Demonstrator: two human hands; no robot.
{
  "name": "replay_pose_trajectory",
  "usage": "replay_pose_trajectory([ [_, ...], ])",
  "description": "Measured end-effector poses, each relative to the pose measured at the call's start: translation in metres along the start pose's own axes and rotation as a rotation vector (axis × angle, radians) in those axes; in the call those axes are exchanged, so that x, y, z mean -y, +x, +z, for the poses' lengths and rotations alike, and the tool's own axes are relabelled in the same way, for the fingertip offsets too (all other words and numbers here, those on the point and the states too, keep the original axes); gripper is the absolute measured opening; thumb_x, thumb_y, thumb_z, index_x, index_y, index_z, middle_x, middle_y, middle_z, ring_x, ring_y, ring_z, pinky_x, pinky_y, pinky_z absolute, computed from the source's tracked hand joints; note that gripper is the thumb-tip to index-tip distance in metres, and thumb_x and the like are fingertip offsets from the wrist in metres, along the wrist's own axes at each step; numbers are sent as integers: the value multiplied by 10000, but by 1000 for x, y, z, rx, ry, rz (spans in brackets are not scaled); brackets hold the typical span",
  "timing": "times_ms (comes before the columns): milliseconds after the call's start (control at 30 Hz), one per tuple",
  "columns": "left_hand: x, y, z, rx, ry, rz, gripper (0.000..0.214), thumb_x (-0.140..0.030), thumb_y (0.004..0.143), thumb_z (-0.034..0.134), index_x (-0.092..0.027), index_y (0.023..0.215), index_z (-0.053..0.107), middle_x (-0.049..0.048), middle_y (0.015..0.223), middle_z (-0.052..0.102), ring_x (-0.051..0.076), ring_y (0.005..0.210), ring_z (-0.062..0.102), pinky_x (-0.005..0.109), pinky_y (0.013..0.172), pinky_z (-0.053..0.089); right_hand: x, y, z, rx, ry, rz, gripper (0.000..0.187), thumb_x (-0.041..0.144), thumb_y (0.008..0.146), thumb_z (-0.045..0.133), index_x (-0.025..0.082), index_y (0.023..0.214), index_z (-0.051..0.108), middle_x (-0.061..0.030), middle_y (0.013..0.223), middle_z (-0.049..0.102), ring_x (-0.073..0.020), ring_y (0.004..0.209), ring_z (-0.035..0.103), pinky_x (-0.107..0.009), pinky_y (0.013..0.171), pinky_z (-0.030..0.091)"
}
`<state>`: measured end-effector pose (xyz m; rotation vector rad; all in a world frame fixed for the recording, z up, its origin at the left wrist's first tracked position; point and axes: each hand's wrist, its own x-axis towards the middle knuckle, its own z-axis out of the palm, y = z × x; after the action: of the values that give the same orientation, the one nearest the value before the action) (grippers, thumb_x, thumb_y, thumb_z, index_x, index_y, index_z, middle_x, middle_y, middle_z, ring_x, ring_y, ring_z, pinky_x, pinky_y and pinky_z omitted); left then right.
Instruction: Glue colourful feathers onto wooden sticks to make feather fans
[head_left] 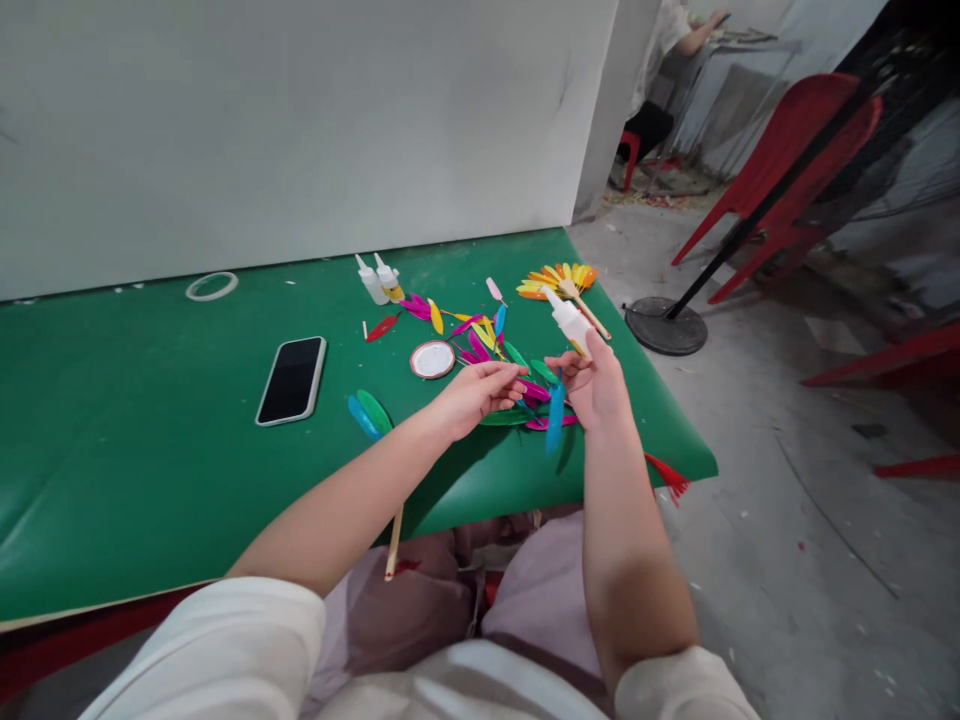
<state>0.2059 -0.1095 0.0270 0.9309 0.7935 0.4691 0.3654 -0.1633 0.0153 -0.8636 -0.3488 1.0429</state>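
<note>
My right hand holds a small white glue bottle with its nozzle pointing up and away, and a blue feather hangs down from the same hand. My left hand hovers beside it over a pile of coloured feathers, its fingertips pinched near a pink feather; whether it grips one I cannot tell. A fan of yellow and orange feathers on a wooden stick lies just beyond the bottle on the green table.
A phone lies face up at centre left, a white lid beside the feathers, two glue bottles and a white ring farther back. A wooden stick hangs below the front edge. Red chairs, a stand base and a seated person are right.
</note>
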Motion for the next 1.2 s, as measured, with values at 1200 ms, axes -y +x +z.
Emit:
replay_pose_trajectory([
  [1200,-13,-40,0,616,-574,-97,871,-703,810,65,-101,1068,639,182,1017,667,293,913,644,432,739,513,4,44,-4,-180,-136,-158,322,407,689,635,192,926,601,-12,807,696,-123,811,641,-253,729,473],
])
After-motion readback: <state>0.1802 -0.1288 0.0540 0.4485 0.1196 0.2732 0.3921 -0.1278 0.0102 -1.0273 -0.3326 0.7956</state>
